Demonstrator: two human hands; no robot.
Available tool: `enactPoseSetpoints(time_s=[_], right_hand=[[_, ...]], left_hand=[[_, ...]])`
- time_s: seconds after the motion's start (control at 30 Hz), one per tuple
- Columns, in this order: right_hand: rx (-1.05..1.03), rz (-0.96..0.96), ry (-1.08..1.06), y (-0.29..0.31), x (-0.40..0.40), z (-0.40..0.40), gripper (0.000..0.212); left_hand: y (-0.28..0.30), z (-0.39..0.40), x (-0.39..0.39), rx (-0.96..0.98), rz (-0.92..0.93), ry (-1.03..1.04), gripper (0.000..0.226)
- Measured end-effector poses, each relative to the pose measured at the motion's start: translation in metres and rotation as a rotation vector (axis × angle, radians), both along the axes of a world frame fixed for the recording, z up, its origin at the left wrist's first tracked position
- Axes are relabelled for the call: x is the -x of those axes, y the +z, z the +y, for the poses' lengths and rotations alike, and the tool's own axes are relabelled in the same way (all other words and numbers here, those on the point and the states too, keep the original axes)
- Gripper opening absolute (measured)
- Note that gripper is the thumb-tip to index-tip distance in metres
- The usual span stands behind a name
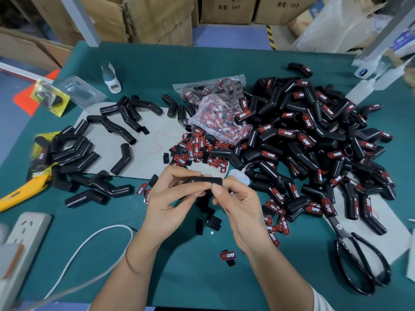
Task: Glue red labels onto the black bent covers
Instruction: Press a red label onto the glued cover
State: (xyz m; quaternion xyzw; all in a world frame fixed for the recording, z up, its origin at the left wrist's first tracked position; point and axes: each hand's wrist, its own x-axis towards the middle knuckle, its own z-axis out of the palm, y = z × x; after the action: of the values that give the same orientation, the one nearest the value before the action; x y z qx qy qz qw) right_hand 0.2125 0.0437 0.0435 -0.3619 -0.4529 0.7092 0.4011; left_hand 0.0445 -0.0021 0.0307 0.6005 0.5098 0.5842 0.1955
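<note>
Nearest the body, a loose red label [228, 255] lies face up on the green table [193, 281], with a few black backing scraps [213, 222] just beyond it. Above those, both hands meet over the table and share one black cover [205, 180]: the left hand [170, 198] has its fingers curled round the cover's left end, and the right hand [240, 209] pinches its right end between thumb and forefinger. No label can be seen on the side facing the camera, and whether one is held under the fingers cannot be told. For this step to go well, the left hand should probably keep the cover steady with a straight, flat stretch turned up, while the right sets the label square to the tube's length and presses from the middle outward so the edges seat. Fingers are best kept off any sticky face. Just beyond the hands lies a spill of red labels [197, 151] by a torn plastic bag [221, 122] holding more. To the left sits a group of plain covers [74, 153]; to the right, a large heap of labelled covers [314, 142], where this one likely goes once done. Scissors [357, 259] lie at the right, and a white glue bottle [111, 77] stands at the far left.
</note>
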Motion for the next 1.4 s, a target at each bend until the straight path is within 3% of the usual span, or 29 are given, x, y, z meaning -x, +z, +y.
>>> enactPoseSetpoints(time_s=[0.17,0.37,0.5,0.63,0.77,1.1,1.23,1.4], right_hand=[[-0.017,-0.007,-0.011,0.000,0.000,0.000,0.033],[-0.053,-0.047,-0.018,0.005,0.004,-0.002,0.014],[-0.187,-0.171,-0.135,0.002,0.008,-0.009,0.006],[-0.331,-0.213,-0.236,0.000,0.010,-0.013,0.023],[-0.561,-0.318,-0.299,0.000,0.008,-0.010,0.020],[-0.400,-0.168,-0.238,0.008,0.007,-0.009,0.021],[-0.407,-0.173,-0.242,0.007,0.007,-0.008,0.025],[-0.435,-0.189,-0.230,0.004,0.004,-0.006,0.016]], left_hand=[[0.000,0.000,0.000,0.009,0.016,0.000,0.020],[-0.002,0.000,-0.002,0.035,-0.014,0.022,0.019],[-0.005,-0.001,0.000,0.088,-0.075,0.001,0.017],[-0.003,0.000,0.002,0.101,-0.091,-0.032,0.016],[-0.001,0.001,0.001,0.092,-0.103,-0.053,0.017],[-0.006,0.002,0.003,0.109,-0.099,-0.042,0.017],[-0.007,0.002,0.003,0.129,-0.102,-0.039,0.014],[-0.004,0.002,0.003,0.129,-0.084,-0.027,0.016]])
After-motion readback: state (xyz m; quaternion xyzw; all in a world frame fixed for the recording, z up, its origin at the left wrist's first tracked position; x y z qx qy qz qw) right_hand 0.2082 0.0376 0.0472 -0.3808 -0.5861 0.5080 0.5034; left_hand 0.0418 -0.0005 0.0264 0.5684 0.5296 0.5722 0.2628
